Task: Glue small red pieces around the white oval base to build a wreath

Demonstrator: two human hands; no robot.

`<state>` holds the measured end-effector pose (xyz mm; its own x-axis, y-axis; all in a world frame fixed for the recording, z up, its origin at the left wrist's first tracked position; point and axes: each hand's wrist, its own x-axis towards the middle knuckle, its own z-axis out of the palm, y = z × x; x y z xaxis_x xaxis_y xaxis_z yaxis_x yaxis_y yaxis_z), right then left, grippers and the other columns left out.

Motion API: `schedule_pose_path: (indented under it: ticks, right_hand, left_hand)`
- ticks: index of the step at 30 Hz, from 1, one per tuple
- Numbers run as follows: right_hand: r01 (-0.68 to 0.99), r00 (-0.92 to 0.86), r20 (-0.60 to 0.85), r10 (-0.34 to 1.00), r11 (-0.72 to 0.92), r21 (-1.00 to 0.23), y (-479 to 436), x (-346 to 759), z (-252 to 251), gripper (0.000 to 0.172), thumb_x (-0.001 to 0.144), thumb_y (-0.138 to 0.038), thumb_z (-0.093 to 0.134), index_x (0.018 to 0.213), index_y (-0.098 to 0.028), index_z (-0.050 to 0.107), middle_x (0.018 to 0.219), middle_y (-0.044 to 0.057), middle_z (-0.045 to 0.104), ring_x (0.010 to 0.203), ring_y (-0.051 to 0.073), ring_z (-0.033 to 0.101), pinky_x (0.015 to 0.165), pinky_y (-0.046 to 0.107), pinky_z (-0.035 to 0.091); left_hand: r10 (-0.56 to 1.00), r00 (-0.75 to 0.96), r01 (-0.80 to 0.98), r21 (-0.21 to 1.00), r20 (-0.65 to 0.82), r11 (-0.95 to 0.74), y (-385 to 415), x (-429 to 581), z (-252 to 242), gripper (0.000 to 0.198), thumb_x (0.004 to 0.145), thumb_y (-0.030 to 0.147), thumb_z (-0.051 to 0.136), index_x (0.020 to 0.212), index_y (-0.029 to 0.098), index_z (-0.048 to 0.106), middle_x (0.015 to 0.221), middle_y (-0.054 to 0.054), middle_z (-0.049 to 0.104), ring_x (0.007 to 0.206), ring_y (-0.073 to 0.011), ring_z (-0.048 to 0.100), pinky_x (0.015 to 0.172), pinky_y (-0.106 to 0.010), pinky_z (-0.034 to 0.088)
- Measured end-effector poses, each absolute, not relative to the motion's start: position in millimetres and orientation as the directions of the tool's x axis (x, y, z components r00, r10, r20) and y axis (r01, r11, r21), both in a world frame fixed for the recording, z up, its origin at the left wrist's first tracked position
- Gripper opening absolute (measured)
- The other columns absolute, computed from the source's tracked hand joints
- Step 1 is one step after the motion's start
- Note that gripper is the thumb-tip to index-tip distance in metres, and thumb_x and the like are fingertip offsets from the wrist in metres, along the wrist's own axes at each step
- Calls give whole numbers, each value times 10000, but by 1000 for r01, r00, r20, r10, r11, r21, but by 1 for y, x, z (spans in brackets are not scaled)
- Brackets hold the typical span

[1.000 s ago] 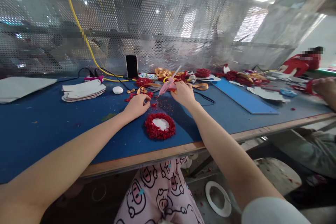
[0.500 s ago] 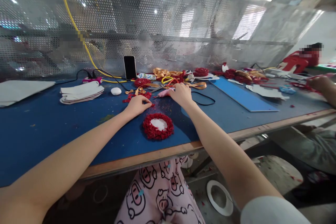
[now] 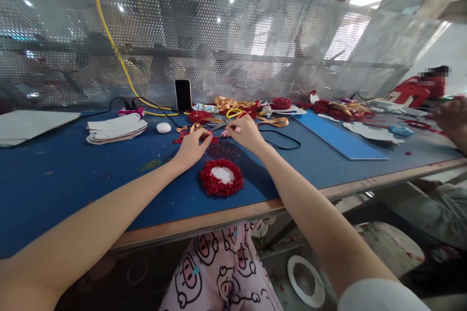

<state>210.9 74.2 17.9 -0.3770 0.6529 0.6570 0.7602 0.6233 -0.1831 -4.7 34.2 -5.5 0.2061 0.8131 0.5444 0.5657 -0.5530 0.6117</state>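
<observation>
A red ruffled ring with a white centre (image 3: 222,178) lies on the blue table (image 3: 73,175) in front of me. Just behind it my left hand (image 3: 191,148) is pinched shut on a small red piece (image 3: 210,139). My right hand (image 3: 246,133) is curled, its fingertips close to the left hand's. It rests over a pink glue gun (image 3: 224,133), of which only the front end shows. Loose red scraps lie around both hands.
A phone (image 3: 183,95) leans on the mesh screen beside a yellow cable (image 3: 109,34). White cut-outs (image 3: 116,129), a white oval (image 3: 163,127), gold ribbons (image 3: 228,103), a blue board (image 3: 339,138) and a black cord (image 3: 284,146) lie on the table. A co-worker's hand (image 3: 452,115) works at the right.
My right hand has lowered the glue gun from a raised tilt to the table and slid left toward my left hand, which has closed its fingertips on a red piece.
</observation>
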Motion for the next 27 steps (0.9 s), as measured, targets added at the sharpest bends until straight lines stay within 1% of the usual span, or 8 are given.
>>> schedule_pose_path:
  ticks: [2,5,7,11,15,21,27]
  right_hand:
    - [676,-442,657,611,708,-204,72,207,15,134,840,-216,665,745,-211,760,700,11,725,759,179,565,849,338,415]
    - [589,-463,679,570,770,-245,70,203,11,56,817,-254,738,818,-239,791,716,11,733,804,198,544,814,347,433]
    - [567,-444,692,570,776,-275,70,201,8,53,811,-263,760,835,-245,803,719,22,733,813,203,534,799,353,444]
    - [563,-419,683,598,761,-322,71,199,6,93,792,-279,793,880,-261,814,712,26,728,835,210,530,791,359,462]
    - [558,-428,660,618,755,-345,73,197,4,117,786,-262,799,902,-265,816,708,24,719,852,208,540,818,360,472]
    - [568,-403,644,651,729,-381,71,195,2,123,800,-285,784,914,-255,818,748,41,716,861,205,559,825,359,484]
    - [549,-405,647,646,738,-393,67,195,4,108,807,-292,776,904,-264,815,766,40,724,873,205,556,818,356,492]
  left_hand:
    - [826,152,520,667,543,-534,34,-4,-5,152,887,278,575,912,168,676,910,-60,749,825,-198,677,793,-306,512]
    - [855,55,430,761,516,-487,35,-2,-8,170,870,315,608,900,168,687,908,-65,753,843,-206,687,811,-314,514]
    - [878,-6,354,823,478,-445,36,-1,-11,170,843,315,637,887,163,699,900,-69,757,849,-209,692,817,-315,511]
    - [930,-78,249,910,359,-331,36,2,-13,179,795,305,673,863,149,726,826,-63,752,787,-197,677,744,-297,501]
    - [950,-83,190,940,302,-282,35,3,-12,180,772,295,689,855,141,733,774,-52,740,738,-177,659,716,-283,487]
    - [962,-69,80,963,263,-257,37,4,-14,180,740,237,708,881,132,742,747,-44,734,739,-170,671,735,-277,499]
    - [960,-40,115,956,276,-270,38,3,-15,213,745,246,718,918,137,777,765,-51,748,748,-177,675,739,-287,501]
